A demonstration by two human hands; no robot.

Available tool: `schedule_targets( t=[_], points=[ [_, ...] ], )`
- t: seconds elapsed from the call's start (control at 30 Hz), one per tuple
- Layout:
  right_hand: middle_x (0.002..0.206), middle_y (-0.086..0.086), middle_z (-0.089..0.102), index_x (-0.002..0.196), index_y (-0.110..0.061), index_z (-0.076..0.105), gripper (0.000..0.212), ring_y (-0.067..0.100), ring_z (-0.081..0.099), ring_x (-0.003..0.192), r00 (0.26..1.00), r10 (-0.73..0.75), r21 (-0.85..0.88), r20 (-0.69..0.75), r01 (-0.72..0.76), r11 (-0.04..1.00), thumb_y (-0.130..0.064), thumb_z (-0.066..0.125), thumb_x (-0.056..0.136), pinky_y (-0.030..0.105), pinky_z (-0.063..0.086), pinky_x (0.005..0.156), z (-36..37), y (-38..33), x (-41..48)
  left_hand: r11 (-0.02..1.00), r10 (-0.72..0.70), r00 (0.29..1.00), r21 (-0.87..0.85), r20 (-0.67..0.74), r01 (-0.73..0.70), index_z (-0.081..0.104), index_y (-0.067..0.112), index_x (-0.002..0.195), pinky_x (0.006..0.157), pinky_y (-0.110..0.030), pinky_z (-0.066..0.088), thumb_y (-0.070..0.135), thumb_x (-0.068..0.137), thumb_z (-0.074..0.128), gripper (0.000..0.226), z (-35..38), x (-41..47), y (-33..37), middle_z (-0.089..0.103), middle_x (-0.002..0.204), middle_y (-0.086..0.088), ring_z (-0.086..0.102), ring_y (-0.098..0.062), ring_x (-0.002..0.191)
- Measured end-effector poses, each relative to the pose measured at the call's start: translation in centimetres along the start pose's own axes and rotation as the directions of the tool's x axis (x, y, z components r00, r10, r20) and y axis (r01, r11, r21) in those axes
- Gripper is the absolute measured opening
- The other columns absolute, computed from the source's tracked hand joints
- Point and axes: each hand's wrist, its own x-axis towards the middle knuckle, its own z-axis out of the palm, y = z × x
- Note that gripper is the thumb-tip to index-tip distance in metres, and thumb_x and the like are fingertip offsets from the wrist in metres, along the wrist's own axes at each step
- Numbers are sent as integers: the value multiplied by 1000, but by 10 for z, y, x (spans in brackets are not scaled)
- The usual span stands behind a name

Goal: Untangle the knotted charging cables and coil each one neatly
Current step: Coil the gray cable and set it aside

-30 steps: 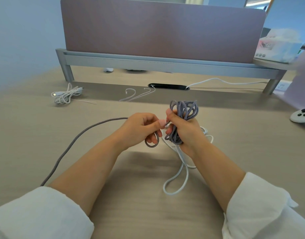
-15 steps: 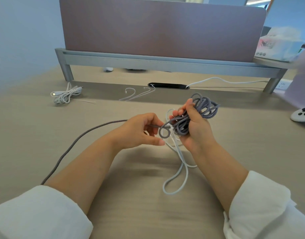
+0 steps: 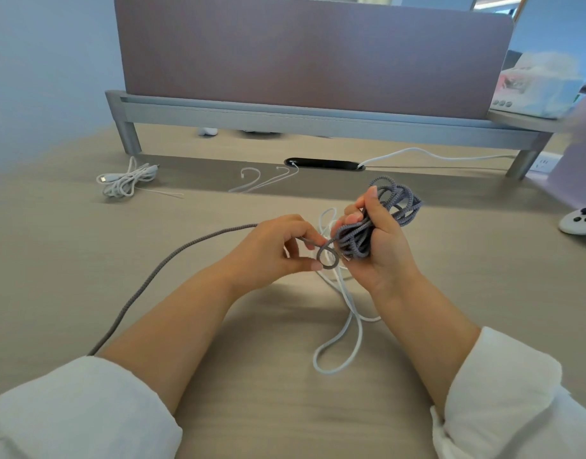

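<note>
**Grey braided cable held in both hands, white cable below**

Head view: your right hand [image 3: 381,250] is curled tight round a bunched tangle of the grey braided cable [image 3: 400,200], raised just above the wood-grain desk [image 3: 86,260]. Your left hand [image 3: 271,253] pinches the same cable beside a small round loop. Its free length trails left across the desk. A smooth white cable [image 3: 351,329] runs from beneath your hands in long narrow loops. A bundled white lead [image 3: 126,180] lies far left, near the matte divider panel [image 3: 311,54].

An office: a wooden desk [image 3: 86,260] with a fabric partition screen [image 3: 301,54] and cable port [image 3: 323,163].
</note>
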Motion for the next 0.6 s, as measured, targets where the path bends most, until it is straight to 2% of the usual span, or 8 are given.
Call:
schedule_targets(
  t=[0.07,0.13,0.23,0.33,0.43,0.5,0.53,0.6],
  points=[
    [45,-7,42,69,-14,44,33,2,44,39,1000,10,-51,29,-9,999,-31,38,97,15,41,45,-1,-3,0,996,-28,999,-81,36,31,62,34,88,60,-10,43,5,81,68,31,0,-2,-1,61,82,12,60,0,65],
    [46,-6,41,69,-14,46,28,3,42,39,998,34,-125,61,-26,992,-31,44,91,15,39,46,-2,-2,0,984,-116,993,-139,-4,114,65,33,85,56,-13,45,7,87,62,27,1,-3,0,66,78,10,66,-5,62],
    [48,-3,42,70,-10,49,21,8,44,41,991,33,-306,127,7,952,-28,55,78,18,42,46,-1,1,-2,977,-214,969,-37,-124,211,64,28,78,50,-11,39,15,89,61,17,4,0,3,66,74,9,67,-10,54],
    [48,-1,49,71,-8,54,16,14,52,43,979,0,-571,205,120,812,-18,57,84,25,49,48,1,7,-7,950,-297,929,30,-221,311,55,21,72,48,-18,40,21,91,56,20,6,2,6,64,71,6,65,-8,48],
    [47,-2,57,70,-16,60,16,13,56,43,951,-9,-812,308,268,519,-12,62,86,26,50,47,1,12,-10,909,-410,881,-29,-238,416,50,20,69,42,-17,38,18,93,51,24,-1,6,6,59,65,5,55,-1,37],
    [45,-8,58,68,-21,61,19,6,55,41,927,-8,-879,375,359,313,-12,69,82,21,48,46,-4,15,-7,839,-529,833,-243,-159,487,53,16,71,35,-14,32,13,93,50,23,-10,7,5,55,56,5,45,0,31],
    [47,-12,56,65,-21,59,21,3,54,42,889,-37,-873,456,455,178,-10,71,80,20,48,46,-7,16,-4,779,-575,814,-360,-82,513,56,14,73,34,-13,29,12,94,50,22,-16,7,6,55,52,5,41,0,30],
    [51,-4,54,60,-14,56,15,15,54,46,735,3,-729,679,673,-125,-6,64,70,28,47,46,-16,21,2,685,-600,799,-495,33,535,60,11,78,32,-11,25,13,95,50,19,-26,5,7,58,55,7,36,-1,31]
  ],
)
